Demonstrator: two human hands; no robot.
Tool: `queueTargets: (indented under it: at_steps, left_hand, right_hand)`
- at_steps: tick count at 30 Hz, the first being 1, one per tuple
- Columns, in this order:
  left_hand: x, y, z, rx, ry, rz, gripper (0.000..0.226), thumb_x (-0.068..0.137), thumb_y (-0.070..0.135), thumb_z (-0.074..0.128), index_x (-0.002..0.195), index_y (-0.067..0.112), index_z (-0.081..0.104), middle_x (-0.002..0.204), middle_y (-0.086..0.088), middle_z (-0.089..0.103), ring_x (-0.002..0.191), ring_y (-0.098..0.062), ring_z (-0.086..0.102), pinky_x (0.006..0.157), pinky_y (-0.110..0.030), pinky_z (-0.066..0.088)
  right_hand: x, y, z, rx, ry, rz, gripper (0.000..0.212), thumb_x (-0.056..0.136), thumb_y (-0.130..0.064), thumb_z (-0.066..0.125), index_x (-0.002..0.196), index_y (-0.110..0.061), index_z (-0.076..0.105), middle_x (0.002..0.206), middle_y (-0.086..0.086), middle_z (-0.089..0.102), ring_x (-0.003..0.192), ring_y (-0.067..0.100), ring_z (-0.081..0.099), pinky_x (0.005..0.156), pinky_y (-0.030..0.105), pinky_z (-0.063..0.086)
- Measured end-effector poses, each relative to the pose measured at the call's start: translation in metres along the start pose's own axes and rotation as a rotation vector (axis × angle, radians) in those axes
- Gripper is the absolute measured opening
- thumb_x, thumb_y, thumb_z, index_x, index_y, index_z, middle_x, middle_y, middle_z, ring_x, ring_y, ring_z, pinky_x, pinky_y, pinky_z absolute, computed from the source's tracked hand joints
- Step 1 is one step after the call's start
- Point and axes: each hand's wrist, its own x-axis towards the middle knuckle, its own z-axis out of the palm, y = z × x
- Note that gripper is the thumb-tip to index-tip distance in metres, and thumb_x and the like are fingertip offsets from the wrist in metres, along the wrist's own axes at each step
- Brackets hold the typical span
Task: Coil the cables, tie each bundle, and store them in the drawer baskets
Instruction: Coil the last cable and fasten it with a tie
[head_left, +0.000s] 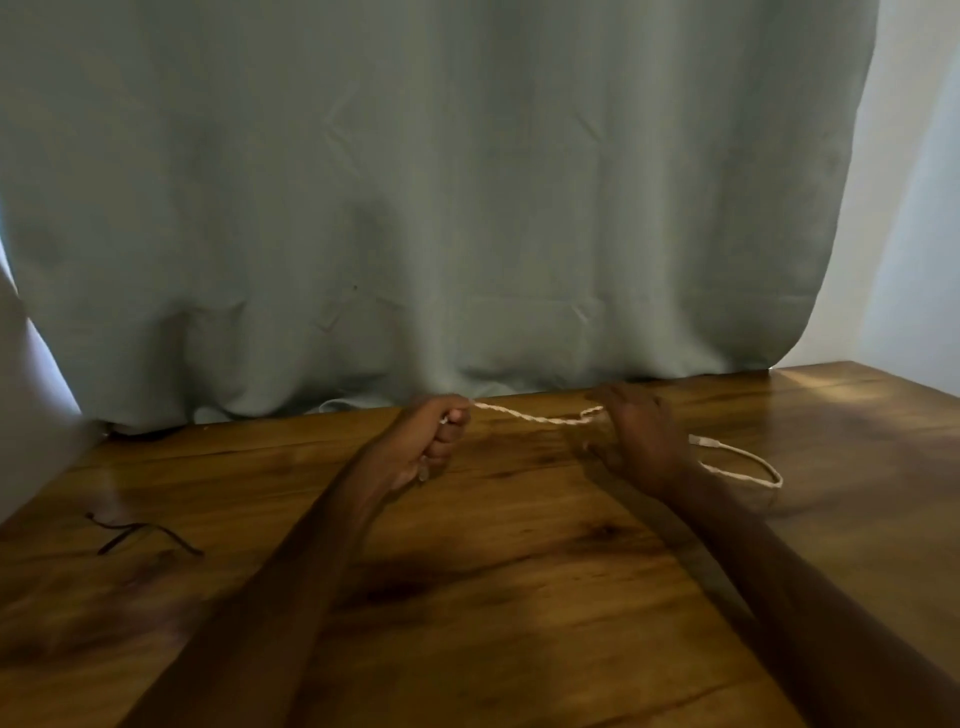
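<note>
Cable (540, 417): white braided, stretched above the table (519, 571) between both hands, tail looping right. Left hand (434, 441) fisted on one end; right hand (639, 434) fingers curled around it, grip unclear. Coil evenly, keeping tension.

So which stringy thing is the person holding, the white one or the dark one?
The white cable: it stretches between the left hand and right hand. The dark tie lies untouched on the table, far to the left.

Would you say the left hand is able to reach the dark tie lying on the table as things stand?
Probably yes, once freed: the left hand is closed on the white cable, but bare table lies between it and the dark tie.
</note>
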Motion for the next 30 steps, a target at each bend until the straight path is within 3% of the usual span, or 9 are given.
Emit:
queueTargets:
  at_steps: [3,6,8,12,17,19,23,27,30]
  left_hand:
    - [-0.001,-0.003,0.032,0.150,-0.131,-0.054,0.041,0.103,0.030,0.047,0.062,0.026,0.041,0.049,0.011,0.024,0.035,-0.004,0.015,0.034,-0.015,0.012]
    - [-0.007,0.000,0.055,0.159,-0.160,-0.011,0.042,0.103,0.029,0.048,0.062,0.025,0.040,0.047,0.010,0.024,0.034,-0.004,0.015,0.036,-0.014,0.010]
    - [-0.006,0.004,0.057,0.143,-0.110,0.039,0.043,0.101,0.031,0.052,0.059,0.025,0.041,0.048,0.008,0.024,0.036,-0.006,0.015,0.040,-0.017,0.008]
    - [-0.004,-0.001,0.057,0.102,-0.088,-0.007,0.052,0.101,0.050,0.048,0.057,0.024,0.040,0.047,0.007,0.022,0.034,-0.007,0.016,0.040,-0.015,0.010]
    - [-0.008,-0.008,0.079,-0.018,-0.473,-0.169,0.070,0.092,0.081,0.025,0.060,0.020,0.036,0.042,0.010,0.024,0.031,-0.003,0.016,0.040,-0.017,0.003]
    - [-0.014,-0.003,0.082,-0.052,-0.590,-0.156,0.066,0.097,0.074,0.028,0.064,0.017,0.037,0.043,0.009,0.027,0.032,-0.002,0.019,0.037,-0.021,0.004]
    - [-0.022,0.005,0.086,-0.159,-0.712,-0.142,0.040,0.109,0.034,0.036,0.074,0.016,0.047,0.049,0.011,0.034,0.037,0.003,0.024,0.035,-0.014,0.013]
    - [-0.019,0.019,0.088,-0.327,-0.634,0.006,0.024,0.108,0.024,0.040,0.104,0.010,0.059,0.053,0.013,0.039,0.039,0.001,0.032,0.041,-0.016,0.017]
    - [-0.014,0.025,0.085,-0.389,-0.523,0.059,0.030,0.105,0.013,0.042,0.131,0.004,0.054,0.062,0.011,0.042,0.043,-0.001,0.035,0.043,-0.016,0.020]
  right_hand:
    - [-0.008,-0.032,-0.003,0.114,-0.013,-0.180,0.058,0.093,-0.040,0.069,0.144,-0.021,0.051,0.140,0.004,0.060,0.127,0.027,0.056,0.106,0.041,0.042]
    - [-0.010,-0.052,0.005,0.294,-0.043,-0.288,0.021,0.102,-0.042,0.049,0.108,-0.027,0.062,0.099,-0.002,0.070,0.085,0.018,0.064,0.076,0.042,0.054]
    - [-0.007,-0.051,0.006,0.354,0.033,-0.275,0.028,0.104,-0.042,0.042,0.094,-0.024,0.060,0.086,-0.003,0.066,0.074,0.017,0.059,0.066,0.042,0.050]
    - [-0.007,-0.043,-0.008,0.285,0.219,-0.341,0.034,0.104,-0.043,0.045,0.103,-0.021,0.071,0.093,-0.002,0.073,0.079,0.019,0.066,0.067,0.039,0.052]
    - [-0.006,-0.034,-0.011,0.281,0.312,-0.362,0.037,0.105,-0.044,0.045,0.116,-0.022,0.072,0.103,0.001,0.075,0.085,0.024,0.072,0.065,0.040,0.055]
    - [-0.005,-0.026,-0.010,0.330,0.259,-0.338,0.037,0.104,-0.046,0.045,0.116,-0.025,0.073,0.104,-0.001,0.076,0.087,0.021,0.072,0.068,0.037,0.054]
    - [-0.008,-0.024,-0.006,0.407,0.117,-0.270,0.032,0.102,-0.046,0.044,0.120,-0.035,0.069,0.104,-0.008,0.077,0.088,0.010,0.070,0.068,0.031,0.048]
    - [-0.015,-0.036,0.012,0.399,0.019,-0.205,0.037,0.098,-0.056,0.039,0.108,-0.030,0.064,0.091,-0.003,0.075,0.076,0.020,0.068,0.065,0.033,0.051]
    - [-0.020,-0.053,0.016,0.402,-0.081,-0.235,0.040,0.092,-0.055,0.026,0.100,-0.028,0.054,0.083,-0.001,0.068,0.070,0.021,0.062,0.066,0.032,0.042]
